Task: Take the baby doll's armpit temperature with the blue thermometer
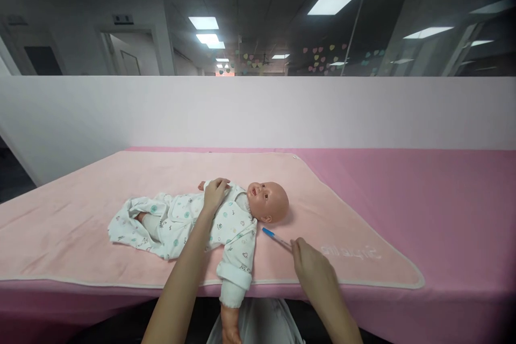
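A baby doll (268, 201) in a white patterned sleepsuit (177, 220) lies on its back on a light pink blanket (80, 215), head to the right. My left hand (215, 193) rests on the doll's chest with fingers curled on the cloth. My right hand (308, 263) pinches a thin stick with a blue tip (274, 235), and the tip points at the doll's ear. One doll arm (234, 290) hangs over the table's near edge.
The blanket lies on a darker pink table cover (423, 199) that stretches to the right. A white partition wall (258, 110) runs behind the table, with glass and office ceiling lights above it.
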Demonstrator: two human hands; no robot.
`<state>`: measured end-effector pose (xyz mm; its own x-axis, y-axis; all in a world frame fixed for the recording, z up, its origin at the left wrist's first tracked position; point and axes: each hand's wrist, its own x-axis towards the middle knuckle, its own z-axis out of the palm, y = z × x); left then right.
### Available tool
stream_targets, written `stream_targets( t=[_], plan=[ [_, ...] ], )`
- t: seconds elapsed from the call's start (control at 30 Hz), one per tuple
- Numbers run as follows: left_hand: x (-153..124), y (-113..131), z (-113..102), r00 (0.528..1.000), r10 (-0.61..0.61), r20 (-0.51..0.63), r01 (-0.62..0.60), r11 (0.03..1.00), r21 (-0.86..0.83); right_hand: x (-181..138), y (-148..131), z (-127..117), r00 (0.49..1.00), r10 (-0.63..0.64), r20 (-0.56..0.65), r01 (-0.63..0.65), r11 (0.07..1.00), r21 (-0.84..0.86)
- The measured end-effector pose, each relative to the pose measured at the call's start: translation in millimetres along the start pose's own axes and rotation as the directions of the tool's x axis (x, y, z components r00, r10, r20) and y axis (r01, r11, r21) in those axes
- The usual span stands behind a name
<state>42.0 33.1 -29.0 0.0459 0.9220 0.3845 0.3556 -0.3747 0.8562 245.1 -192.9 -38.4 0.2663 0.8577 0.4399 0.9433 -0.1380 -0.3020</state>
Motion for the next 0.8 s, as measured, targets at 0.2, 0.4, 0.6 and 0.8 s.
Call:
stream_targets(
  t=[0.2, 0.4, 0.6, 0.8],
  plan=[
    [4, -7, 2, 0.999, 0.022, -0.025, -0.024, 0.995, -0.101, 61, -19, -65, 0.996, 0.081, 0.044, -0.089, 0.721, 0.688],
    [0, -1, 0, 0.999, 0.046, -0.005, -0.046, 0.998, -0.029, 136, -59, -91, 0.986, -0.063, 0.151, -0.083, 0.599, 0.797],
    [-3, 7, -1, 0.999, 0.027, 0.032, -0.029, 0.997, 0.068, 166, -82, -97, 0.948, -0.218, 0.232, -0.01, 0.707, 0.707],
    [-5, 10, -3, 0.999, 0.025, 0.04, -0.028, 0.997, 0.072, 165, -86, -92, 0.939, -0.275, 0.208, 0.061, 0.726, 0.685]
  ],
)
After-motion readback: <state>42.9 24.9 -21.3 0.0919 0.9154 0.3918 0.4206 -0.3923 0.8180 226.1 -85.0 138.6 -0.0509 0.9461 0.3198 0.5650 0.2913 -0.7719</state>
